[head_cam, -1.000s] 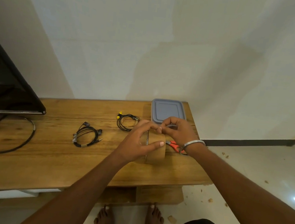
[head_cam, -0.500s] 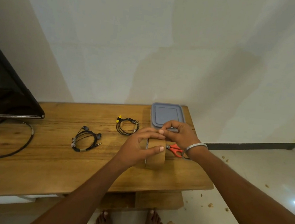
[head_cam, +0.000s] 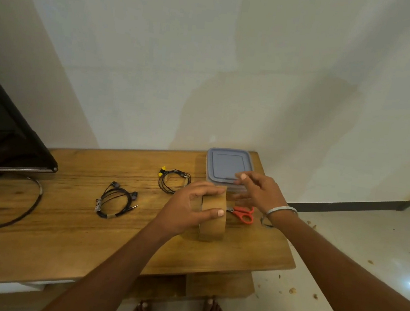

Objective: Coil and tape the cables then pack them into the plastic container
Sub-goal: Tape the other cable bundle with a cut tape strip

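Tape [head_cam: 213,216] stands on edge near the right end of the tabletop [head_cam: 62,228], a brown roll gripped by the left hand [head_cam: 187,209], whose fingers are clamped over its top with the thumb pressed against its face. Right hand [head_cam: 258,191] hovers just beyond the roll, fingers apart and holding nothing (a bangle sits on that wrist). Red scissors [head_cam: 243,213] lie beneath it by the right edge. At the back right corner sits the container [head_cam: 228,165] with its lid on. Two coiled cables rest on the wood: the yellow-tipped cable [head_cam: 173,180] toward the back edge, the taped earphones [head_cam: 116,203] mid-tabletop, well apart from the container
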